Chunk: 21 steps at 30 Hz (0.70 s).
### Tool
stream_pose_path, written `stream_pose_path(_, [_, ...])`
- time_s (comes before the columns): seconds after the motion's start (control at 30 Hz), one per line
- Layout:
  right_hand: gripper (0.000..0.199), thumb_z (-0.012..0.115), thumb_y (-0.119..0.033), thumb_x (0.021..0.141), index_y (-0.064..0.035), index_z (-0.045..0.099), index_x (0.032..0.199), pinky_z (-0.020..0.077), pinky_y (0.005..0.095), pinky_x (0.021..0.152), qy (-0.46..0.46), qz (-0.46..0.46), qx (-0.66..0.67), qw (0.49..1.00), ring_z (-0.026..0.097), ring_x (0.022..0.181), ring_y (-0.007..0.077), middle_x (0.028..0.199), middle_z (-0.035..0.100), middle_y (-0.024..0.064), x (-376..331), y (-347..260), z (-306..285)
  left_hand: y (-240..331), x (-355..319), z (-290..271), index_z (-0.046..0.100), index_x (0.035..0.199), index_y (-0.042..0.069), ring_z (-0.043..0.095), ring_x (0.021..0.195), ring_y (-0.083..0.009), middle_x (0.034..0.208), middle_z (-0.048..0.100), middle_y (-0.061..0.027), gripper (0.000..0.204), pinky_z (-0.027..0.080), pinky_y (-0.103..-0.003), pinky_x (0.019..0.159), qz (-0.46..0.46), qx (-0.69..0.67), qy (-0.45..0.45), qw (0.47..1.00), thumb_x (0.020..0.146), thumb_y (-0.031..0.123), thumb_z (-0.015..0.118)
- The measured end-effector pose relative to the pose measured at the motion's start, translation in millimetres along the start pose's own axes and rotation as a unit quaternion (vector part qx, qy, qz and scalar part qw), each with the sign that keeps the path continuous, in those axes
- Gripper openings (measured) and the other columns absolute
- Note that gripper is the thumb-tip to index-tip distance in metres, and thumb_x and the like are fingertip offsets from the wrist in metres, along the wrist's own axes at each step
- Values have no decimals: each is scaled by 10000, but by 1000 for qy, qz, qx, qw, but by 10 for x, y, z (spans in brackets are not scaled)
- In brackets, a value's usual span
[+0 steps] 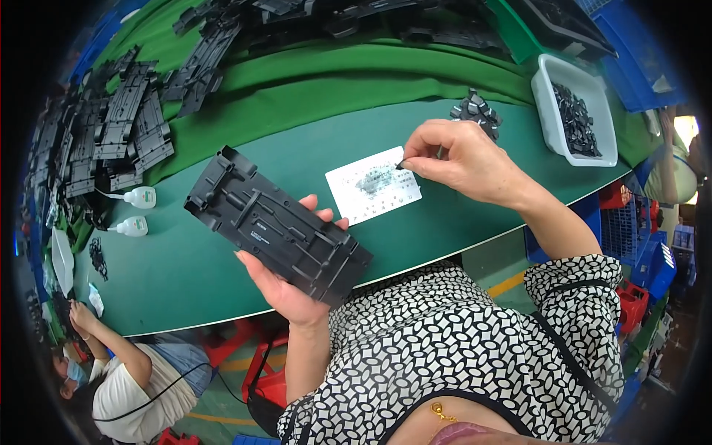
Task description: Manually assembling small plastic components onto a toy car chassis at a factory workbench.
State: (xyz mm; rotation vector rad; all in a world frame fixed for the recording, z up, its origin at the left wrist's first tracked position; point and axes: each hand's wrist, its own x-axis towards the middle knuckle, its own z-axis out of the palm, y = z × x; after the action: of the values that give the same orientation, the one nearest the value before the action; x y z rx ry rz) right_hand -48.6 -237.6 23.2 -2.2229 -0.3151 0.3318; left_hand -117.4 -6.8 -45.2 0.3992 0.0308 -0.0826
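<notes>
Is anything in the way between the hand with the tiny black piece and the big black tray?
Nothing visible. The right hand pinches a small black piece over the white card. The black tray in the left hand lies just beside it, with only bare green table between.

The person wears a short-sleeved top (460, 348) in a black-and-white scale-like print with dark trim at the neckline, a small gold pendant (443, 412), and bare forearms.
</notes>
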Motion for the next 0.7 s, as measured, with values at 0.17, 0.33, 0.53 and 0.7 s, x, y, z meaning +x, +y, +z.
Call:
stream_pose_path(0.17, [160,588,-124,778,22,623,836,469,351,636,-23,-34,-56,998,601,693,261,744,613,144,79,-43,63,-1,-1,0,314,1353,48,540,1048,-316,1256,464,-217,757,434,-522,902,5,14,8,1000,896,642,207])
stream_pose_path(0.33, [140,573,-120,760,7,617,801,472,392,674,-66,-32,-106,992,610,732,298,763,622,153,137,-28,148,-2,-9,-5,315,1353,49,541,1052,-311,1257,464,-212,752,439,-514,901,11,11,-1,1000,899,637,196])
stream_pose_path(0.53, [141,570,-119,756,7,622,795,475,402,669,-5,-62,-151,987,615,739,307,770,630,160,173,22,151,1,-7,4,317,1351,50,543,1051,-304,1261,463,-207,749,439,-507,903,9,13,0,1000,902,634,182])
stream_pose_path(0.7, [95,586,-102,754,-7,576,750,469,390,601,58,-156,-185,969,591,680,297,722,575,130,145,84,218,8,-16,1,320,1346,45,547,1046,-299,1262,463,-203,751,441,-499,900,10,9,-2,1000,903,633,173])
